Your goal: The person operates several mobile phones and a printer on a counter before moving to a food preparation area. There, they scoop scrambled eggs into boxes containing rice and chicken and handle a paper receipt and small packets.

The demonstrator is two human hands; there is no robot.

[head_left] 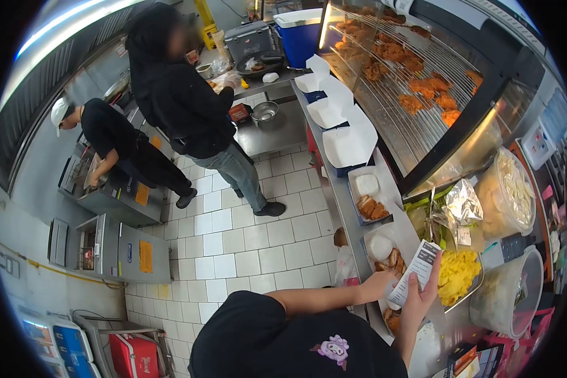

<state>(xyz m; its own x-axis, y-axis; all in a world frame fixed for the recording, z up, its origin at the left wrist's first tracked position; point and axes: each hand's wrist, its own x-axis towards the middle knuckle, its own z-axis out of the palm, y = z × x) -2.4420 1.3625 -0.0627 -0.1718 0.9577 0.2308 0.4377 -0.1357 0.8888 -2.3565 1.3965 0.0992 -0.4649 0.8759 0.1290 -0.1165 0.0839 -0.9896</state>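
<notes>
A printed paper receipt is pinched in my right hand, thumb in front and fingers behind. My left hand is closed at the receipt's left edge, its fingertips partly hidden by the paper. Below the hands, on the narrow counter, stands an open box with a white mound of rice and sliced fried chicken. A second box beyond it holds rice and chicken slices. Another portion of chicken shows partly beneath my wrists.
Empty white boxes line the counter beside a glass warmer with fried chicken. A tray of yellow food and clear tubs stand at right. Two people, one in a black hoodie, one in a white cap, stand at left.
</notes>
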